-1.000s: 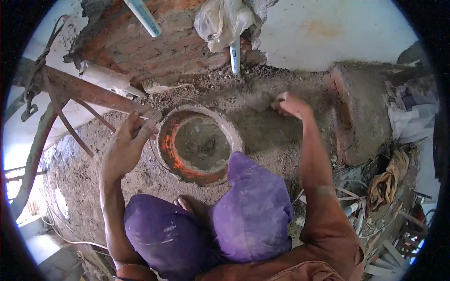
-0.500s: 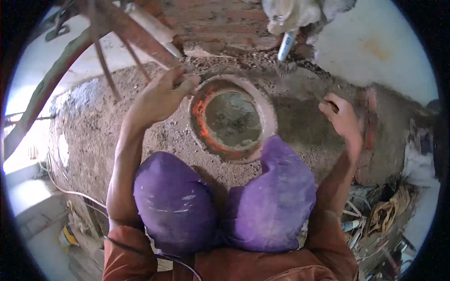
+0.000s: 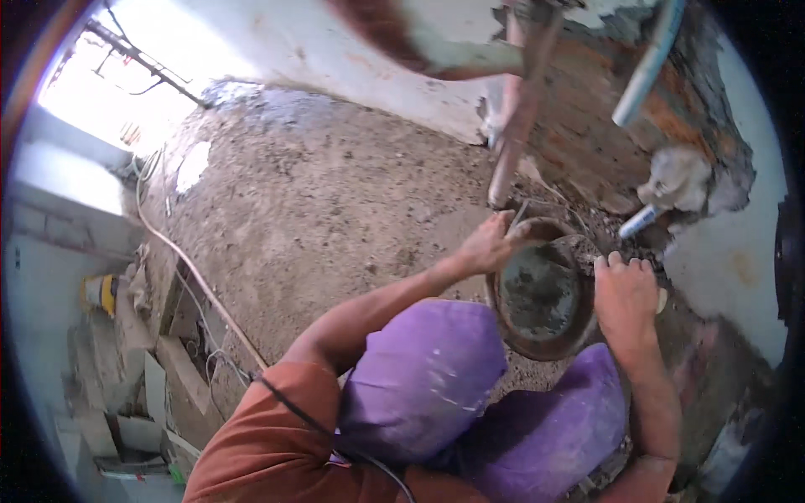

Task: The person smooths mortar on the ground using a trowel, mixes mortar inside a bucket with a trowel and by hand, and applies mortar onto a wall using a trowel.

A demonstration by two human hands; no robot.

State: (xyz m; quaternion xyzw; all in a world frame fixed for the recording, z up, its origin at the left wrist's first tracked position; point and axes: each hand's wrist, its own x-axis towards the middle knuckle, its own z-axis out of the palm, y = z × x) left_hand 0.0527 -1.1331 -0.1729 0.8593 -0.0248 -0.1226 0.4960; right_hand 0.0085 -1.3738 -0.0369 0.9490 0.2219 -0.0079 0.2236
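A round, shallow basin (image 3: 545,345) with wet grey mortar (image 3: 541,289) in it stands in front of my knees. My left hand (image 3: 489,245) is closed at its far left rim, and a thin straight piece sticks up by the fingers. Over the far right rim, my right hand (image 3: 625,293) is wrapped around a trowel (image 3: 662,300), whose pale handle end shows beside the palm. Its blade, partly hidden by the hand, seems to carry a lump of mortar.
Rough, crumbly ground (image 3: 335,184) spreads to the left. A reddish pole (image 3: 513,147) slants down behind the basin. Pale pipes (image 3: 639,220) stick out of the broken brick wall (image 3: 579,126). A cable (image 3: 201,293) runs along the left, near boards and a yellow-and-white object (image 3: 102,293).
The view has swung left, so the basin now appears farther right. My right hand has come in from the side to the basin's far right rim with the trowel. My left hand stays at the rim.
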